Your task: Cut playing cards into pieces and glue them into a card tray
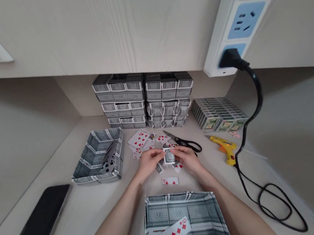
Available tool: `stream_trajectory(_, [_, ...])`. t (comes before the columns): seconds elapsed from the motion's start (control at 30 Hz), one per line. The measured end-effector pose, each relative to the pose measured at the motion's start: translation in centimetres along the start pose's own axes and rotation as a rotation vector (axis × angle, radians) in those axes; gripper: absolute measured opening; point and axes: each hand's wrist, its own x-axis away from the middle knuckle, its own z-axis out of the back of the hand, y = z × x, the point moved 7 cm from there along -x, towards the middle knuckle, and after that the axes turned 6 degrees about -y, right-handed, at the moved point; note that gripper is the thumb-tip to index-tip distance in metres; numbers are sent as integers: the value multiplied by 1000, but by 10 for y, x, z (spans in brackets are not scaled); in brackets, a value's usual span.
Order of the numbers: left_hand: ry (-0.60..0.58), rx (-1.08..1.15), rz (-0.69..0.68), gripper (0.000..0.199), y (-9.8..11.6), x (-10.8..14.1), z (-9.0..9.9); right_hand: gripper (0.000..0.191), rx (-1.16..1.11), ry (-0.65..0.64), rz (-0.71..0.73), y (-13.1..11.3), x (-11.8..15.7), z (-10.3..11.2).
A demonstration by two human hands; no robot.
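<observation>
Between the fingertips of my left hand [149,162] and my right hand [186,157] is a small playing card piece [169,156], its grey patterned back facing me. Both hands pinch it by opposite sides. Beneath and behind it lie scattered playing cards [140,138], some face up with red pips. A cut strip of a six of diamonds [170,181] rests just in front of my hands. Closest to me stands an open box made of cards [179,210], with a cut card strip [175,233] inside. Black scissors [184,142] lie beyond my right hand.
On the left are another card box [83,175] holding loose cards and a black phone-like slab [35,228]. Stacked card boxes [121,95] stand at the back. Right of them are packed card decks [218,112], a yellow glue gun [225,148] and its looping black cord [258,95].
</observation>
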Motion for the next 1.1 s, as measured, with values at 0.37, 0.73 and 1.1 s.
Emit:
stream_trajectory(0.37, [-47,-57,-37,23,-1,-1,-2,15,-5,11,16,0,0,1])
stream_trajectory(0.73, [-43,-62,-36,23,1,1,-3,21,55,45,47,-2,2,1])
stream_trajectory(1.1, [28,-122,-69,28,0,2,-5,24,278,107,156,-4,2,7])
